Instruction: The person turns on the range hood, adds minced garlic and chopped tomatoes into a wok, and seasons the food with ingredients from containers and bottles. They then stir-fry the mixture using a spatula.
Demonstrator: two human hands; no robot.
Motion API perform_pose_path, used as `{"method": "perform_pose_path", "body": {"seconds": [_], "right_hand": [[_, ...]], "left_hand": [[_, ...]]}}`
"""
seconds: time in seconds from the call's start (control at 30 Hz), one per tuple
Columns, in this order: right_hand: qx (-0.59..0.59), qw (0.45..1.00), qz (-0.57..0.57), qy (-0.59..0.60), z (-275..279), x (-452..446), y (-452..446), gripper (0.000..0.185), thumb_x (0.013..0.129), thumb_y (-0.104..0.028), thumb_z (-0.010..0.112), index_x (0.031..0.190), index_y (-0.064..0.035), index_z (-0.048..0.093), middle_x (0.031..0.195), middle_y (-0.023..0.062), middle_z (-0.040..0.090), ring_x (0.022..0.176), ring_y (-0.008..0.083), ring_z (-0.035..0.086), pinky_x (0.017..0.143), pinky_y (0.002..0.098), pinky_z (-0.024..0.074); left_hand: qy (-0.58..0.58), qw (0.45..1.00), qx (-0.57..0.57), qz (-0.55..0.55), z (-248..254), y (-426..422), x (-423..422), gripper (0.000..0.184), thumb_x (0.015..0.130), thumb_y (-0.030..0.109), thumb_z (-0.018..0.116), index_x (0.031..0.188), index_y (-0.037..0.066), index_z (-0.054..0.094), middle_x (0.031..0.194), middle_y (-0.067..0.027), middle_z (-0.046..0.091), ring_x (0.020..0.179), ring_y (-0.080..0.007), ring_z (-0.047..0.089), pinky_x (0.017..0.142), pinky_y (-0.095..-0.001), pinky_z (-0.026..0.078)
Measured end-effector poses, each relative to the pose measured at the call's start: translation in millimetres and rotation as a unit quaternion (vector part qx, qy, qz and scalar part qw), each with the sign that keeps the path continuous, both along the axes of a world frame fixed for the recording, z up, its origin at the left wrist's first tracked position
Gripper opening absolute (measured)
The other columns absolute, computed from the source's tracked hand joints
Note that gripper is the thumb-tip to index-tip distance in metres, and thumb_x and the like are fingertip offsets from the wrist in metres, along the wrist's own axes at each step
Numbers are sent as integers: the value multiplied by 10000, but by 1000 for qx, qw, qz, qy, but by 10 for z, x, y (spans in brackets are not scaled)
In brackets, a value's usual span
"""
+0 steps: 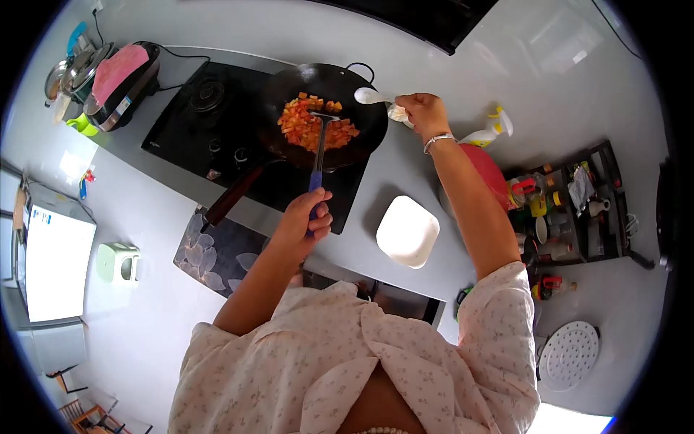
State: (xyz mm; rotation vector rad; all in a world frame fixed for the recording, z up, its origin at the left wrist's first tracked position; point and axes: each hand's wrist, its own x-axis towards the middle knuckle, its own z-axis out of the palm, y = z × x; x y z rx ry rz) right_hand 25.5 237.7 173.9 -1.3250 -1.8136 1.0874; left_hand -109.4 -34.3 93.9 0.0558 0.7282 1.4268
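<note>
My left hand (305, 218) is wrapped round the blue-purple handle of a spatula (319, 152). Its metal blade rests among diced orange-red food pieces (298, 124) in a black wok (271, 108). Beyond the wok's right rim, my right hand (423, 114) is closed on a white spoon (370, 95), whose bowl hangs over the wok's edge. A small whitish thing (397, 113) shows just under those fingers; I cannot make out what it is. A white square bowl (407, 233) stands on the counter between my arms.
The wok sits on a black cooktop (181, 134), its long handle (235, 194) pointing toward me. Right of my right forearm are a red round item (486, 173), a spray bottle (491, 130) and a rack (603, 206) of bottles. A small appliance (130, 90) stands far left.
</note>
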Motion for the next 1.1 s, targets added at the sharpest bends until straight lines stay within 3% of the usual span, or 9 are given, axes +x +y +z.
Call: {"method": "perform_pose_path", "body": {"seconds": [0.13, 0.2, 0.3, 0.53, 0.7, 0.93, 1.0, 1.03, 1.1], "right_hand": [[68, 995, 9, -71, -130, -93, 63, 279, 734, -254, 723, 769, 20, 685, 637, 82, 626, 574, 157, 558, 570, 305, 446], [165, 977, 25, -133, -204, -195, 28, 270, 735, -275, 697, 789, -11, 699, 696, 133, 666, 645, 232, 634, 641, 339, 488], [158, 973, 32, -164, -255, -409, 50, 259, 730, -289, 679, 799, -41, 711, 769, 160, 683, 738, 294, 661, 701, 366, 505], [206, 952, 58, -220, -255, -670, 13, 246, 728, -283, 675, 784, -45, 708, 785, 156, 682, 748, 308, 657, 705, 376, 512], [205, 968, 28, -144, -352, -856, 70, 219, 746, -266, 671, 810, -59, 706, 783, 133, 686, 753, 305, 658, 700, 375, 515], [250, 959, 26, -126, -357, -903, 4, 183, 785, -246, 654, 812, -68, 687, 792, 110, 680, 726, 307, 650, 670, 385, 512], [456, 872, 94, -152, -413, -845, 15, 155, 805, -237, 641, 794, -84, 664, 805, 78, 661, 709, 305, 635, 639, 402, 511], [461, 840, 129, -254, -446, -803, -26, 130, 813, -226, 630, 782, -100, 646, 812, 62, 641, 713, 295, 625, 619, 414, 512], [472, 840, 118, -239, -469, -720, -77, 126, 808, -221, 631, 775, -101, 651, 818, 66, 647, 723, 290, 630, 622, 410, 520]], "left_hand": [[56, 998, -18, 14, 279, -263, -104, 275, 930, 262, 574, 1066, 27, 532, 640, 27, 431, 446, -33, 333, 391, -195, 251], [78, 996, -26, 26, 362, -350, -183, 280, 935, 254, 564, 1081, 19, 523, 638, 24, 427, 438, -34, 327, 381, -200, 253], [85, 995, -26, 44, 394, -403, -306, 283, 937, 254, 559, 1080, 13, 520, 638, 20, 423, 422, -36, 315, 368, -200, 252], [93, 993, -22, 67, 451, -474, -460, 300, 944, 262, 552, 1084, 0, 510, 627, 15, 413, 409, -37, 310, 357, -192, 248], [108, 991, -8, 73, 530, -496, -554, 322, 948, 277, 550, 1095, -5, 502, 625, 17, 409, 409, -37, 312, 343, -193, 254], [102, 992, -9, 77, 559, -545, -604, 306, 947, 267, 549, 1089, -2, 511, 624, 17, 418, 410, -36, 320, 339, -192, 260], [101, 992, -1, 73, 559, -531, -602, 308, 947, 266, 548, 1097, 0, 512, 625, 19, 423, 413, -34, 323, 342, -193, 266], [103, 992, 0, 66, 568, -528, -585, 308, 947, 266, 548, 1097, 0, 512, 625, 19, 423, 413, -34, 323, 342, -193, 266], [106, 992, -15, 66, 593, -491, -554, 308, 949, 276, 542, 1088, 2, 524, 623, 23, 424, 413, -32, 321, 347, -192, 268]]}}
